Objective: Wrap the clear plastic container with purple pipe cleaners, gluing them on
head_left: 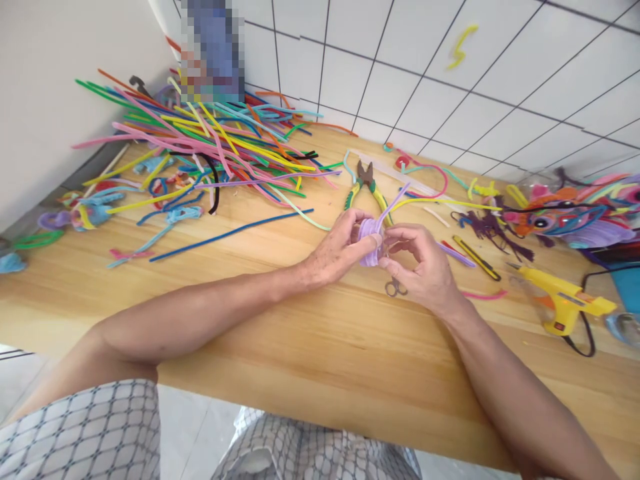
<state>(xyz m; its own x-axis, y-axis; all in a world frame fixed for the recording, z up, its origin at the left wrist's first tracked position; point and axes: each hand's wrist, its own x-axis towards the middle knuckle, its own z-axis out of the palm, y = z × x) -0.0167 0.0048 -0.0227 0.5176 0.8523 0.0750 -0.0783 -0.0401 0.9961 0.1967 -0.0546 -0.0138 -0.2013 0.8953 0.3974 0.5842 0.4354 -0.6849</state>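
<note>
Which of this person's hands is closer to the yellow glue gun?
Right. The right hand is at the side of the purple coil facing the yellow glue gun, apart from it; the left hand is farther off, gripping the coil from the opposite side.

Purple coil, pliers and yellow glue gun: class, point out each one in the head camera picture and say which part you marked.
Purple coil (369, 229): head view, on its upper windings.
Pliers (366, 176): head view, on the dark metal near the pivot.
Yellow glue gun (564, 299): head view, on its body.
</note>
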